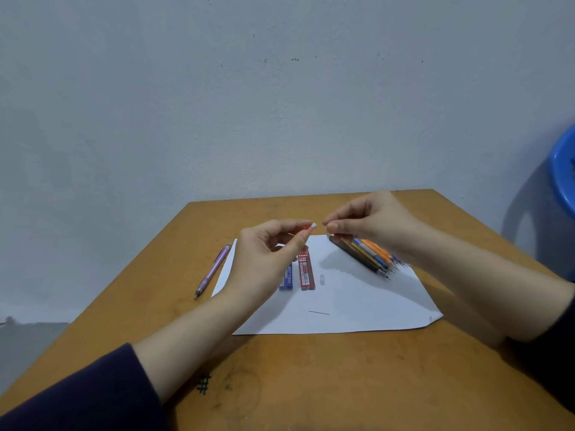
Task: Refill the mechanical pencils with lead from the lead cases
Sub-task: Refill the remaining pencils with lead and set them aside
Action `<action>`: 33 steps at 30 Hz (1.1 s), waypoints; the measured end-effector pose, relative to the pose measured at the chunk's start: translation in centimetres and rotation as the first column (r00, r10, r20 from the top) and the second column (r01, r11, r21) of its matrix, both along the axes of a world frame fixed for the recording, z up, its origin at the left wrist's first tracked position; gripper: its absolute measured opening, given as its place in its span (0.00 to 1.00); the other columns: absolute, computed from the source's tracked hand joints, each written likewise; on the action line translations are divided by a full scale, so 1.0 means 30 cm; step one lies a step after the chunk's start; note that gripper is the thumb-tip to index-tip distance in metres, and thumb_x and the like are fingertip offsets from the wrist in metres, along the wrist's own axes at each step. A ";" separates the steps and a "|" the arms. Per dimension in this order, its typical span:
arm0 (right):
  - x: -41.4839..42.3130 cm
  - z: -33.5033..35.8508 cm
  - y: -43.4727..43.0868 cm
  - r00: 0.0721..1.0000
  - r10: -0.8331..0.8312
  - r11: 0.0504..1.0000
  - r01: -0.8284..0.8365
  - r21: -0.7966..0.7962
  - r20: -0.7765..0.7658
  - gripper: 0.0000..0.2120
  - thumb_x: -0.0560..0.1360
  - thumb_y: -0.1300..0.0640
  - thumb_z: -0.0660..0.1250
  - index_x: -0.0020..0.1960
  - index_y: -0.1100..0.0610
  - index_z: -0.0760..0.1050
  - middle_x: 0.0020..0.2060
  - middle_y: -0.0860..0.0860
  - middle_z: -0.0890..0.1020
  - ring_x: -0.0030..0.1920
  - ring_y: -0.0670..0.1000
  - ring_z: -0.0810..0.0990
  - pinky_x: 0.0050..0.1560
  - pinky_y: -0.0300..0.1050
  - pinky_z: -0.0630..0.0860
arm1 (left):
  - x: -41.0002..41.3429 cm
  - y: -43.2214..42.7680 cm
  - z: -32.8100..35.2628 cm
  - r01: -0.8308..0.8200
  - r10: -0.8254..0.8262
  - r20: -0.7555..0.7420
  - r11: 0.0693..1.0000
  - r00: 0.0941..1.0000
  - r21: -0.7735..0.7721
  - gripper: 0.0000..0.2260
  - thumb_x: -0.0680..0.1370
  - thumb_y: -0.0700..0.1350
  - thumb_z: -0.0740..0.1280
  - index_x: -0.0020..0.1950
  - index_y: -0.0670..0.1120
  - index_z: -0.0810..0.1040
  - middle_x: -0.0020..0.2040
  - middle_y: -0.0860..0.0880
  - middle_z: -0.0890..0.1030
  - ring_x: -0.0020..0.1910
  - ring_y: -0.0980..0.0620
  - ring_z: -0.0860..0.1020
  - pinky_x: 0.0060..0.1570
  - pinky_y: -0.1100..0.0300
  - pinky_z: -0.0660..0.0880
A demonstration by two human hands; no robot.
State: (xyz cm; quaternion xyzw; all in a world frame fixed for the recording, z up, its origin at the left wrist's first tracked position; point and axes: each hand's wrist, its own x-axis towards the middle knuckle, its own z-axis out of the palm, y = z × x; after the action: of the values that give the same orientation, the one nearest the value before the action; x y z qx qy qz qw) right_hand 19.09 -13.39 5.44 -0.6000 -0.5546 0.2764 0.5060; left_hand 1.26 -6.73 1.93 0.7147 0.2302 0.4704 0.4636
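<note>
left hand [267, 253] grips a pencil [312, 226], eraser end up; right hand [370, 219] pinched just beside it, can't tell on what

- Left hand [267, 253] is raised, palm turned inward and fingers curled. Thumb and forefinger pinch the white-tipped end of a pencil [312, 226].
- Right hand [373, 222] is level with it and just beside it. Thumb and fingertips are pressed together, pointing towards the left hand; whether they hold anything is unclear.
- Both forearms are bare, with dark sleeves [77, 396] ending near the elbows.
</note>
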 end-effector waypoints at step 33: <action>-0.050 -0.037 -0.001 0.971 0.103 0.990 -0.078 0.119 -0.216 0.08 0.64 0.62 0.72 0.42 0.64 0.80 0.40 0.63 0.84 0.40 0.54 0.84 0.41 0.41 0.79 | -0.013 -0.010 -0.009 -0.004 0.007 -0.013 0.979 1.000 0.205 0.08 0.69 0.50 0.71 0.47 0.53 0.83 0.42 0.56 0.84 0.42 0.54 0.82 0.36 0.56 0.81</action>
State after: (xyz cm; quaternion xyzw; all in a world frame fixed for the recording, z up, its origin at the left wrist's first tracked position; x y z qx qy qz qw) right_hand 17.58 -13.41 4.34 -0.5110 -0.5359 0.3334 0.5835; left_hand 0.88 -7.04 1.66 0.7613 0.1858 0.4880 0.3843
